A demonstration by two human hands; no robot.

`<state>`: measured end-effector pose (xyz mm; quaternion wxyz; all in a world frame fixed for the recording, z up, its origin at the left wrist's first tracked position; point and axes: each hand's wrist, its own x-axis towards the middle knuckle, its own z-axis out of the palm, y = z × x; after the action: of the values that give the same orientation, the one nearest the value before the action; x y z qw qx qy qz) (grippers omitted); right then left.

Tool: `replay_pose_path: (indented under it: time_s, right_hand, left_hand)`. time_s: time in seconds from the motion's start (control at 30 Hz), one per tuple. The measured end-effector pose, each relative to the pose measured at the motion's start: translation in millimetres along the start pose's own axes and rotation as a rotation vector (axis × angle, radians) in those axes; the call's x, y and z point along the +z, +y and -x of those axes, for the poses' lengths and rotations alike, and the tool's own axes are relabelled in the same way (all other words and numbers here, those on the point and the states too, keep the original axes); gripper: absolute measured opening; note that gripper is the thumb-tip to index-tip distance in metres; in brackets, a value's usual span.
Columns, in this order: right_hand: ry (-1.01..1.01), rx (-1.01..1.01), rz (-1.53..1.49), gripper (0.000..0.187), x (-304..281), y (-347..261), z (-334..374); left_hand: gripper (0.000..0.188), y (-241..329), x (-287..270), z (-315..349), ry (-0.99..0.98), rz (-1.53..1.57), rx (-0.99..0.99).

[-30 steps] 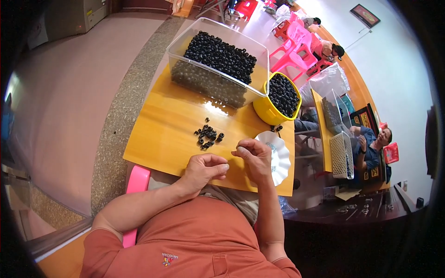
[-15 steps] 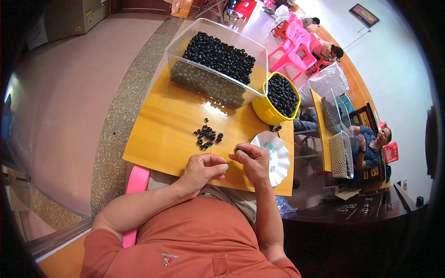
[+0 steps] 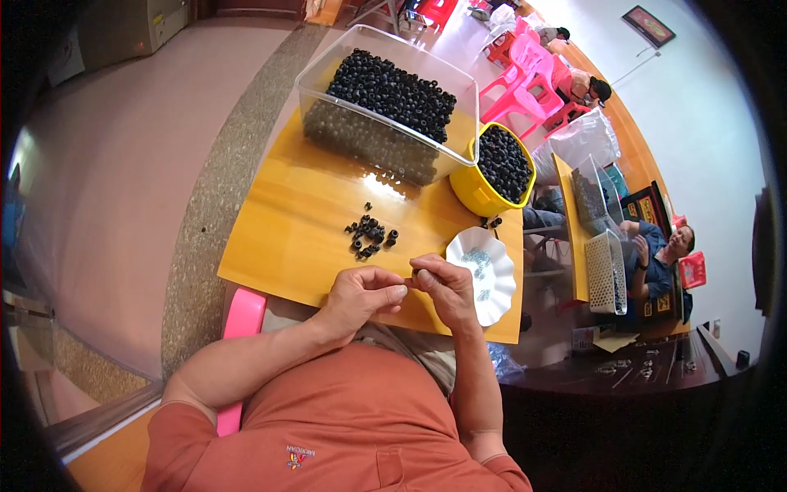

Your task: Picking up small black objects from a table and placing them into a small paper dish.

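Note:
Above the near edge of the wooden table (image 3: 287, 246), my two hands meet at the fingertips. My left hand (image 3: 357, 300) is closed in a pinch, thumb against forefinger; whatever lies between them is too small to make out. A small black ring-like part (image 3: 419, 274) shows in the curled fingers of my right hand (image 3: 449, 293). Just beyond my hands lies a loose pile of black parts (image 3: 370, 234). A white fluted dish (image 3: 502, 283) with tiny pale bluish pieces (image 3: 478, 264) sits right beside my right hand.
A clear plastic box (image 3: 393, 123) of black parts stands at the table's far side. Right of it is a yellow tub (image 3: 474, 193), also full. Further right, a person (image 3: 648, 254) sits at another table with a white perforated basket (image 3: 607, 275). Pink chairs (image 3: 525, 90) stand behind.
My right hand has moved slightly left, so its fingertips now meet those of my left hand. The view has shifted a little.

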<state>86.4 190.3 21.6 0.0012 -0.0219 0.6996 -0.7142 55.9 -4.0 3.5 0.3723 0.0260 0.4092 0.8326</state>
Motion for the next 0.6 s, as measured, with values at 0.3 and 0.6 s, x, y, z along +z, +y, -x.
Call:
replay_pose_path:
  time_s: [0.3,0.6]
  right_hand:
    - [-0.029,0.064,0.031,0.011,-9.3,4.6,2.3]
    - [-0.098,0.132,0.011,0.012,-7.8,-3.7,3.4]
  left_hand:
    - [0.017,0.6,-0.7,-0.7,-0.024,-0.011,0.000]
    - [0.015,-0.8,-2.1,-1.4,-0.059,-0.027,0.010]
